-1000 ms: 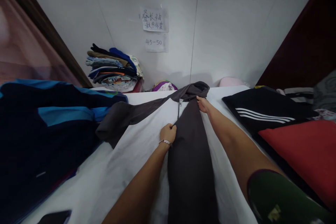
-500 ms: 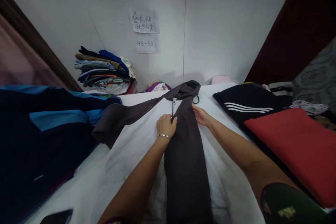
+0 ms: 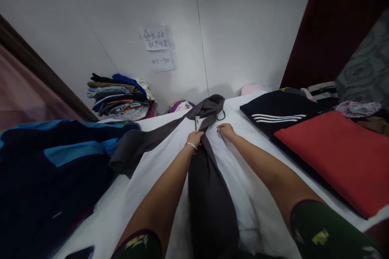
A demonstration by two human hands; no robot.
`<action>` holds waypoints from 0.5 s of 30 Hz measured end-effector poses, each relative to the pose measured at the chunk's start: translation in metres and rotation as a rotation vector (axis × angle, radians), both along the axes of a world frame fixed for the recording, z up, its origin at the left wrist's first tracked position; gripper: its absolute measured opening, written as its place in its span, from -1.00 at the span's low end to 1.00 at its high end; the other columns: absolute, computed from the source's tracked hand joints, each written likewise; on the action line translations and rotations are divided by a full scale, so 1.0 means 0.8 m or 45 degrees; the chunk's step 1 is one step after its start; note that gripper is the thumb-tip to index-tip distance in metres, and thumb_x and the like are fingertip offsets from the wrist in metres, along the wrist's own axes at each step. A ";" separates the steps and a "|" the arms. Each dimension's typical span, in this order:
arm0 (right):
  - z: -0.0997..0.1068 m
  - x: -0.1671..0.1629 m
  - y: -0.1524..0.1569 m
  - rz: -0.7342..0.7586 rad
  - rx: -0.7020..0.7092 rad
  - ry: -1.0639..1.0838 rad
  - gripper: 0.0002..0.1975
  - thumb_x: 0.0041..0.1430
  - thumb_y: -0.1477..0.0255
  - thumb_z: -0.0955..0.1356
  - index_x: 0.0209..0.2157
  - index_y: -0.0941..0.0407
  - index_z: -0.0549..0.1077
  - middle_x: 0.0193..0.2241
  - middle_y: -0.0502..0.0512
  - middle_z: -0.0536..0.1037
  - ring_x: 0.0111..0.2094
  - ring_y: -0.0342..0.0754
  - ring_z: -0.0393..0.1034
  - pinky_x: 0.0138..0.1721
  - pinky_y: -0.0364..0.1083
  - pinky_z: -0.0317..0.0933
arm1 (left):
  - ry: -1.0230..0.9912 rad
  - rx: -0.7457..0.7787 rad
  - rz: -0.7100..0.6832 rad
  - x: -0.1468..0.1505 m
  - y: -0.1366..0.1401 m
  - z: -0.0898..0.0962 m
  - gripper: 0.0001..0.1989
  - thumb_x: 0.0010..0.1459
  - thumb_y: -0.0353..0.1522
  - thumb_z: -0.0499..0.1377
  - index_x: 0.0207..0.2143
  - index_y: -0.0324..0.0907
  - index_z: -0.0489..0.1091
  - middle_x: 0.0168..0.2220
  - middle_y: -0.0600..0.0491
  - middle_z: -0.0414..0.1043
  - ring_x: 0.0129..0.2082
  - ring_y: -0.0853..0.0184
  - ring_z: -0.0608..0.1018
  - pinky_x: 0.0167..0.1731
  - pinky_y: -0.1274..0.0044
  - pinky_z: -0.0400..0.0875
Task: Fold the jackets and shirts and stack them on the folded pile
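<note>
A hooded jacket (image 3: 158, 166) with a white body lies spread in front of me, its dark grey hood (image 3: 210, 106) toward the wall. One grey sleeve (image 3: 211, 206) runs down over the body toward me; the other grey sleeve (image 3: 127, 151) reaches out to the left. My left hand (image 3: 195, 138) is closed on the gathered top of the folded-over sleeve, just below the zip. Thumb and fingers of my right hand (image 3: 226, 130) pinch the jacket's white fabric at the right shoulder edge, below a dark cord loop (image 3: 221, 115).
Dark navy and blue clothing (image 3: 60, 186) lies at left. A stack of folded clothes (image 3: 121, 95) stands against the wall (image 3: 249, 28). On the right are a black garment with white stripes (image 3: 276, 109) and a folded red garment (image 3: 331, 149). A dark flat object (image 3: 80, 253) shows at bottom left.
The grey sleeve's top is now bunched under my left hand, uncovering white fabric beside it. My right hand has shifted off the sleeve to the white edge. The view has tilted slightly.
</note>
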State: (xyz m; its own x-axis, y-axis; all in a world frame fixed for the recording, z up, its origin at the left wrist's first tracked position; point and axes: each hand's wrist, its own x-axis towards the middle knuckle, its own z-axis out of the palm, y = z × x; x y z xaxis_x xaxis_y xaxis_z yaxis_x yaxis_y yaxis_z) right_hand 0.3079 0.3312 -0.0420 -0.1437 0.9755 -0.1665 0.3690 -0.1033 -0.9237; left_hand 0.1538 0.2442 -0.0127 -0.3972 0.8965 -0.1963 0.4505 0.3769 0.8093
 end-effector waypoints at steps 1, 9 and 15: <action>0.000 -0.001 0.009 -0.025 0.021 -0.092 -0.84 0.02 0.42 0.36 -0.36 0.18 0.54 -0.36 0.15 0.58 -0.20 -0.01 0.45 -0.22 -0.14 0.24 | -0.016 0.011 0.000 0.000 -0.001 0.002 -0.78 0.18 -0.33 0.05 -0.53 -0.19 0.24 -0.67 0.20 0.22 -0.67 0.48 0.38 -0.60 0.63 0.32; 0.003 -0.035 0.050 -0.026 0.118 -0.512 -0.80 0.00 0.53 0.38 -0.27 0.16 0.56 -0.10 0.29 0.54 0.05 0.14 0.35 -0.04 -0.05 0.17 | 0.052 0.039 -0.184 0.028 -0.003 -0.003 -0.68 0.19 -0.19 0.06 -0.55 -0.17 0.24 -0.66 0.16 0.28 -0.63 0.43 0.42 -0.56 0.60 0.32; -0.009 -0.011 0.062 -0.045 0.148 -0.497 -0.81 0.21 0.49 0.28 -0.26 0.18 0.53 -0.12 0.29 0.54 0.02 0.11 0.37 0.00 0.01 0.17 | 0.570 0.103 -0.620 0.077 -0.028 -0.024 -0.70 0.06 -0.09 0.19 -0.45 -0.15 0.40 -0.34 -0.01 0.51 -0.24 0.20 0.54 -0.20 0.45 0.36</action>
State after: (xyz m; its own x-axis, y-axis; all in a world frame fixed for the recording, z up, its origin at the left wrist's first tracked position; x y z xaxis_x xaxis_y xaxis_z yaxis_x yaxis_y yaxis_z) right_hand 0.2990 0.3809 -0.0494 -0.0579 0.9942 -0.0902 0.6925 -0.0251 -0.7210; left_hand 0.2151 0.2215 -0.0317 0.0295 0.9991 -0.0311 0.8529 -0.0090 0.5220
